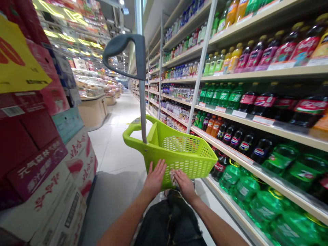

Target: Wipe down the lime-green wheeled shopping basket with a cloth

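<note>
A lime-green plastic shopping basket [184,150] stands tilted in the aisle in front of me, with a tall grey pull handle [133,51] rising from its left end. My left hand [155,179] lies flat against the basket's near wall, fingers spread. My right hand [183,182] presses against the same wall just to the right, fingers bunched over a small pale thing that I cannot make out. My knee in dark trousers [171,218] shows below both hands.
Shelves of soft-drink bottles [256,99] run along the right, with green bottles [266,201] lowest. Stacked red and white cartons [43,171] line the left. The white tiled aisle [120,112] runs ahead towards display counters [93,109].
</note>
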A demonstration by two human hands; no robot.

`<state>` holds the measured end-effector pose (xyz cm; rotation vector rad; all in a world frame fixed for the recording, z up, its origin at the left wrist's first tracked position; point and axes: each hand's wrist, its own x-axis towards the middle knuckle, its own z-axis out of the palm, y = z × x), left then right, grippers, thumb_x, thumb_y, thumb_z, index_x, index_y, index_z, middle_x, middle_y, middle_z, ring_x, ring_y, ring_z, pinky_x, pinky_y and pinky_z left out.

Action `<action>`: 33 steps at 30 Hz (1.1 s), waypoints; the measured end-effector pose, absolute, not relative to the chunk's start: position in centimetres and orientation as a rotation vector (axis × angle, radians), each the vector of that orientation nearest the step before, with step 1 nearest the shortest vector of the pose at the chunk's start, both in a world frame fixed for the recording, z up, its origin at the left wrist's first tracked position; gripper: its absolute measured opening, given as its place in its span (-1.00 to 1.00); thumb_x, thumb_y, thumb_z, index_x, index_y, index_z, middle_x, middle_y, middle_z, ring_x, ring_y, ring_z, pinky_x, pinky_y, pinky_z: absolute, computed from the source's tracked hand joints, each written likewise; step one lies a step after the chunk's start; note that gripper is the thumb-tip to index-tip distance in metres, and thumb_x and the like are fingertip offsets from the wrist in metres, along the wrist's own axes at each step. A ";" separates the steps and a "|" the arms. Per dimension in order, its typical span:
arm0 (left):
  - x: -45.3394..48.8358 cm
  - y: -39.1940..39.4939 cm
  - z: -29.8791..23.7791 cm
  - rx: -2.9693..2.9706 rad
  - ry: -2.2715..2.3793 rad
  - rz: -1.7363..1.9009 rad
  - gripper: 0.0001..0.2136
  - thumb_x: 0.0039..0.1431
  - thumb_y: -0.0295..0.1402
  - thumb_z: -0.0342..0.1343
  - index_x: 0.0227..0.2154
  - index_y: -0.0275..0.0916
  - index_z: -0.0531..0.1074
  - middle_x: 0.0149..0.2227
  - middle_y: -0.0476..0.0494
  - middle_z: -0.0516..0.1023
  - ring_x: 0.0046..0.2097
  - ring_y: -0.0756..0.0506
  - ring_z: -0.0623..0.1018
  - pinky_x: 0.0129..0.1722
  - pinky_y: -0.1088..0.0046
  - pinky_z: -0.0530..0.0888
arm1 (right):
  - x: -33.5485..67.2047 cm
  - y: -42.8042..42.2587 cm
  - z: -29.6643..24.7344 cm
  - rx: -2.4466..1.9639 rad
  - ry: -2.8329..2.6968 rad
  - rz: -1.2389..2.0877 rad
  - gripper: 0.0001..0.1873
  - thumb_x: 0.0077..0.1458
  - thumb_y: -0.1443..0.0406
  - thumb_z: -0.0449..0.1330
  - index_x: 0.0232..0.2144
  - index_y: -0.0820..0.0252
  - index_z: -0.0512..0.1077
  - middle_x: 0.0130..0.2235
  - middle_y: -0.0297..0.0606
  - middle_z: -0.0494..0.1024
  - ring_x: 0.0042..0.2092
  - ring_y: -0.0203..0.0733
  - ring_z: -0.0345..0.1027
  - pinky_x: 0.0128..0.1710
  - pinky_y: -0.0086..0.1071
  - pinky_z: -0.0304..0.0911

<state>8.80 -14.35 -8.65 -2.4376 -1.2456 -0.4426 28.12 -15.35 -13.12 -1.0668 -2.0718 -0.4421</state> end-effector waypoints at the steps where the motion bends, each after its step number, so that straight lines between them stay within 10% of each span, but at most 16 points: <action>1: 8.3 -14.4 -8.6 -2.424 -1.243 -0.450 -0.50 0.06 -0.44 -0.17 0.12 -0.28 0.09 0.21 -0.15 0.06 0.23 -0.12 0.04 0.17 0.07 -0.01 | 27.6 -15.3 -12.6 -1.070 -2.043 -0.441 -0.50 0.03 0.53 -0.08 0.04 0.20 0.25 0.05 -0.16 0.34 0.19 -0.14 -0.02 0.04 -0.12 0.19; 18: 2.1 -15.0 -7.7 -2.202 -1.302 -0.520 -0.43 -0.06 -0.51 -0.14 0.11 -0.34 0.10 0.21 -0.20 0.05 0.24 -0.15 -0.01 0.18 0.06 -0.08 | 18.5 -12.0 -4.1 -0.883 -1.913 -0.543 -0.61 0.10 0.47 -0.04 0.00 0.28 0.29 0.08 -0.11 0.30 0.23 -0.11 -0.14 0.12 -0.10 0.07; 26: -1.6 -15.4 -7.6 -2.145 -1.520 -0.513 -0.37 -0.16 -0.56 -0.13 0.11 -0.30 0.11 0.22 -0.16 0.04 0.24 -0.14 0.01 0.18 0.05 -0.06 | 17.8 -13.2 -8.1 -0.788 -2.197 -0.520 -0.65 0.08 0.48 -0.01 -0.09 0.22 0.36 -0.01 -0.20 0.41 0.11 -0.14 0.12 0.00 -0.21 0.24; 33: -0.7 -13.0 -0.3 -1.998 -1.606 -0.664 -0.37 -0.12 -0.49 -0.11 0.13 -0.41 0.03 0.23 -0.27 -0.02 0.25 -0.20 -0.05 0.17 -0.01 -0.10 | 13.5 -10.0 0.7 -1.135 -1.817 -0.411 -0.61 0.05 0.48 -0.05 -0.05 0.34 0.31 -0.02 -0.04 0.37 0.03 -0.10 0.17 0.02 -0.18 0.14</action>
